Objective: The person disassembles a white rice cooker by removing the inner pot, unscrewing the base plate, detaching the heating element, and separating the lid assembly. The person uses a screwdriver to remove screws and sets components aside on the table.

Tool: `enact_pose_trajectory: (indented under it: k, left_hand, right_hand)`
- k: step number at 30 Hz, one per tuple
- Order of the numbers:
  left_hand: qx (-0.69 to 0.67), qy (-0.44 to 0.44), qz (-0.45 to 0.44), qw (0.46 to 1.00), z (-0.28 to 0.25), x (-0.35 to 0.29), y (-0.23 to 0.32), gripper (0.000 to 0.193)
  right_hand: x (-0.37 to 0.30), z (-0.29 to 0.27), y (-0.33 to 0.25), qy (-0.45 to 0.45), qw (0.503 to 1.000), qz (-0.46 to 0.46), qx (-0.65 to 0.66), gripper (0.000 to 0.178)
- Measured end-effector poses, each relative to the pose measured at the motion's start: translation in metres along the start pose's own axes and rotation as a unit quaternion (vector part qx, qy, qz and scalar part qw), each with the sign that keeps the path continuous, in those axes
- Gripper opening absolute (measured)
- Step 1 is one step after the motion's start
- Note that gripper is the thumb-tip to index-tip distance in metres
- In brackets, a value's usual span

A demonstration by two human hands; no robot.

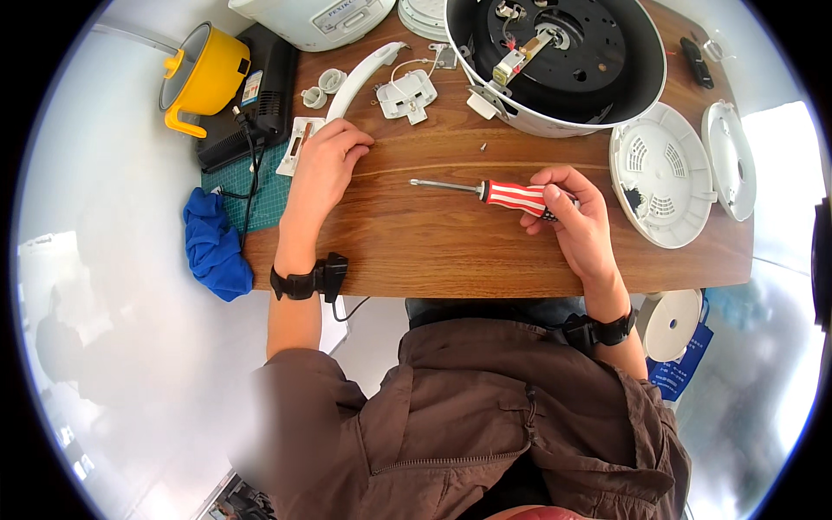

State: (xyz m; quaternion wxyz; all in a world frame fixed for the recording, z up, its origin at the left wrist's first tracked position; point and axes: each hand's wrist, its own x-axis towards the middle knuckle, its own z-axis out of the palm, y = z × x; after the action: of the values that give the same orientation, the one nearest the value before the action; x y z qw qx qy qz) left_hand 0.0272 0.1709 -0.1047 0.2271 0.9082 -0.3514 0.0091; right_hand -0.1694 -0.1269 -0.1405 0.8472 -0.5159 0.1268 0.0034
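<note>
In my right hand is a screwdriver with a red and white striped handle, its metal shaft pointing left just over the table. My left hand is over the table at the left, fingers curled and pressed together; whatever may be between them is hidden. Just beyond it lies a curved white handle, and a flat white plate with a slot is partly under the wrist. A small screw rests on the wood between the hands. Farther back sits a white plastic piece with a thin wire.
An opened rice cooker body stands at the back right. Two round white covers lie at the right. On the left are a yellow pot, a black appliance, a green cutting mat and a blue cloth.
</note>
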Motion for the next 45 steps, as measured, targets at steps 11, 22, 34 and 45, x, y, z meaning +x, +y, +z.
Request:
enact_pose_trajectory:
  k: [11,22,34,45]
  left_hand:
    - [0.012,-0.005,-0.007,1.000,-0.003,-0.003,0.002,0.012]
    - [0.003,-0.004,0.225,0.974,0.016,0.013,0.055,0.020]
    - [0.082,-0.090,0.250,0.961,0.039,0.001,0.069,0.035]
    - [0.183,-0.061,0.187,0.963,0.005,-0.031,0.018,0.044]
  right_hand:
    - [0.000,0.001,0.000,0.000,1.000,-0.004,0.001,0.026]
    - [0.000,-0.012,0.000,-0.069,0.981,-0.038,0.175,0.026]
    - [0.001,-0.010,0.001,-0.020,0.989,-0.022,0.147,0.024]
    - [0.001,-0.013,0.002,-0.041,0.990,-0.003,0.132,0.025]
